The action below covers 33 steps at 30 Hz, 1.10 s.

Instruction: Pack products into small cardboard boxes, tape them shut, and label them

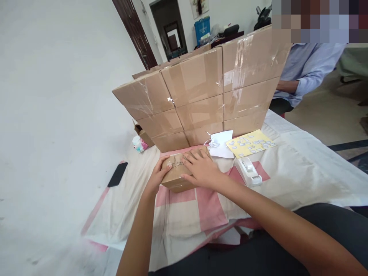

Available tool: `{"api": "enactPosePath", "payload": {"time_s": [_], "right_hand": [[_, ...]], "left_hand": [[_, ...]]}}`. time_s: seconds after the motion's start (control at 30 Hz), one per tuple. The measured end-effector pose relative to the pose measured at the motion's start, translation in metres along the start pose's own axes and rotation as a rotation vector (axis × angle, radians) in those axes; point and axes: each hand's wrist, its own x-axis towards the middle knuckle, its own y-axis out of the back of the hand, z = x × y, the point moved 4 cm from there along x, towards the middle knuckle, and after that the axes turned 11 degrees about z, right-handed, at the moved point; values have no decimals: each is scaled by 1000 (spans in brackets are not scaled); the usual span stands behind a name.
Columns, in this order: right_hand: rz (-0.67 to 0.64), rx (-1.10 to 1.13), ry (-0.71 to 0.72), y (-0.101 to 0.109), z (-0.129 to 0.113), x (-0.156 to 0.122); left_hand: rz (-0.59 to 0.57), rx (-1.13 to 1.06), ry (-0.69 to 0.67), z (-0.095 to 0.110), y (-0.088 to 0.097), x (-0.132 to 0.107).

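A small brown cardboard box point(179, 186) sits on the cloth-covered table in front of me, with dark handwriting or marks on its taped top. My left hand point(156, 174) grips the box's left side, its thumb resting on the top near the marks. Across the right part of the top lies my right hand point(202, 169), palm down with fingers spread out. It covers much of that end of the box. Just right of this hand stands a white tape dispenser point(247, 172).
A tall wall of taped cardboard boxes point(198, 99) rises behind the box. Before it lie a white paper point(227, 140) and a yellow sheet point(248, 145) with small white labels. A black phone point(117, 174) and a tissue pack point(139, 143) are leftward. Another person's sleeve point(313, 69) shows at right.
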Motion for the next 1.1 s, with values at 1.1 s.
{"api": "enactPosePath", "payload": {"time_s": [1.1], "right_hand": [[2, -166, -742, 5, 344, -128]], "left_hand": [[-463, -159, -1433, 38, -254, -105]]}}
